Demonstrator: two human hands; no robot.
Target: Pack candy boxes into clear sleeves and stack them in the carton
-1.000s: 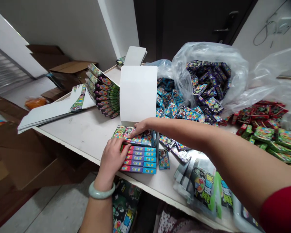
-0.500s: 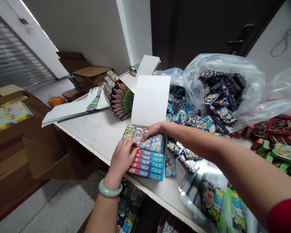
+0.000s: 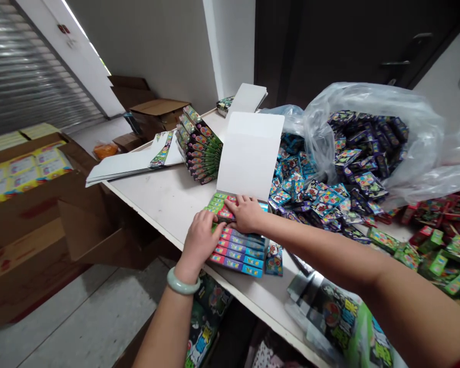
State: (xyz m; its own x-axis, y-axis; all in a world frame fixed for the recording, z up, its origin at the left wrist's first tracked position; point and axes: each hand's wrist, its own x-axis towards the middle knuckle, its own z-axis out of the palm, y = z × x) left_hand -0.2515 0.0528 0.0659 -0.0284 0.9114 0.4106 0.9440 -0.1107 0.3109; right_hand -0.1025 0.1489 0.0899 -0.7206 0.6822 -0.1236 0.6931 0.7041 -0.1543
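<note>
Evenly pressed, the small boxes (image 3: 239,250) sit flush best: on the table (image 3: 149,199) before the raised white flap (image 3: 250,148), left hand (image 3: 202,235) bracing their left side, right hand (image 3: 246,214) on top, any pinch hidden

Looked like a small packing workshop or storeroom. Had open cardboard cartons (image 3: 26,204) on a tiled floor (image 3: 92,306), a metal roller shutter (image 3: 34,71) at far left, and a white worktop (image 3: 149,197) heaped with small printed boxes (image 3: 327,200), partly in a clear plastic bag (image 3: 425,122), near flat white card (image 3: 128,164).
</note>
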